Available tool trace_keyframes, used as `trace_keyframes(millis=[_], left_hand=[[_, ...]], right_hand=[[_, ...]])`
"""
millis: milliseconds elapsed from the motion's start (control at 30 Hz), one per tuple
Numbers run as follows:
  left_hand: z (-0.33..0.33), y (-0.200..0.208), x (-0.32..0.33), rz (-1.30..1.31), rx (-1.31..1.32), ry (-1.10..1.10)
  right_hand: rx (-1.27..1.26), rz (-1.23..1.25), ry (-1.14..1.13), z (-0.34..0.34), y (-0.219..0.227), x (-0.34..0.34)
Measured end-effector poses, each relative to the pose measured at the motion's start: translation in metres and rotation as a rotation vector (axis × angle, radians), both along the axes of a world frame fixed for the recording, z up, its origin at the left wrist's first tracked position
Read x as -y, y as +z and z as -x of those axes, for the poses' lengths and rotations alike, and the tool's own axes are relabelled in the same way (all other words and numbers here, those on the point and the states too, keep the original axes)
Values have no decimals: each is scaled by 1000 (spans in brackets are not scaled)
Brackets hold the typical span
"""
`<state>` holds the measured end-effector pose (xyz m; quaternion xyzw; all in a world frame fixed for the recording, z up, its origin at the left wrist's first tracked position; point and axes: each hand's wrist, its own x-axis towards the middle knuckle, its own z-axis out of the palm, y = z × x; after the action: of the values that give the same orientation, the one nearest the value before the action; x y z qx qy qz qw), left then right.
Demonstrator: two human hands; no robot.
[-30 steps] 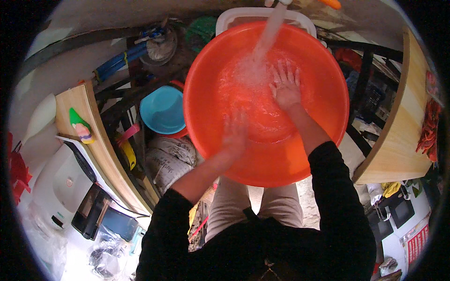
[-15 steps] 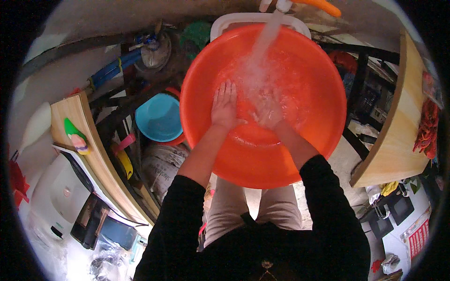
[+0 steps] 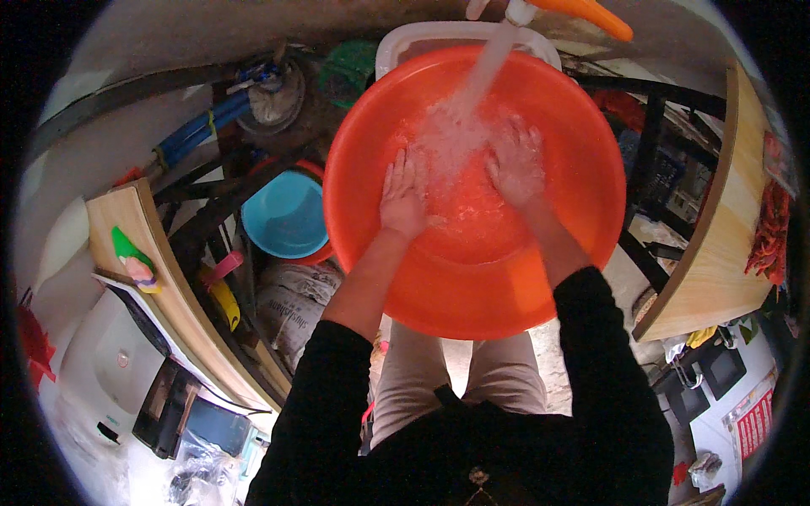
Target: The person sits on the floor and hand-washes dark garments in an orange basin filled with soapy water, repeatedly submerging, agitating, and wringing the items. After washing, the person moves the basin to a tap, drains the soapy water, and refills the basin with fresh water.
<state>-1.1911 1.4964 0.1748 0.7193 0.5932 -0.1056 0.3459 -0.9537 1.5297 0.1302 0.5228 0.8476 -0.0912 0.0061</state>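
A large orange-red plastic basin (image 3: 456, 304) stands in front of me. From a tap (image 3: 521, 12) with an orange lever, a stream of water (image 3: 485, 76) pours into it and splashes up between my hands. My left hand (image 3: 404, 194) lies flat inside on the left, palm down, fingers stretched toward the far side. On the right of the splash, my right hand (image 3: 517, 164) is spread against the basin's inside, wet and slightly blurred by the water. Neither hand holds anything.
Behind the basin shows the rim of a white tub (image 3: 405, 35). A light-blue bowl (image 3: 287, 215) sits left of it, above a printed sack (image 3: 291, 312). Wooden boards stand at left (image 3: 181, 278) and right (image 3: 704, 228), with dark metal frame bars near them.
My right hand has moved away from me and to the right, out of the basin's middle. My left hand stays almost where it was. Water keeps running.
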Motion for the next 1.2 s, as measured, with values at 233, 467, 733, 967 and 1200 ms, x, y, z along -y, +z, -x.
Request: trace_keyframes(millis=[233, 467, 733, 967, 1200], left_hand=[[-7, -15, 2, -176, 179, 24], [-8, -30, -2, -229, 142, -116], [-17, -22, -11, -150, 117, -130], [-9, -19, -17, -91, 40, -149], [-60, 8, 13, -150, -114, -237]], right_hand=[[-378, 156, 19, 3, 6, -8], [-1427, 652, -1251, 37, 17, 12], [-1058, 566, -210, 122, 89, 83], [-143, 148, -167, 19, 13, 4], [151, 238, -266, 19, 9, 2]])
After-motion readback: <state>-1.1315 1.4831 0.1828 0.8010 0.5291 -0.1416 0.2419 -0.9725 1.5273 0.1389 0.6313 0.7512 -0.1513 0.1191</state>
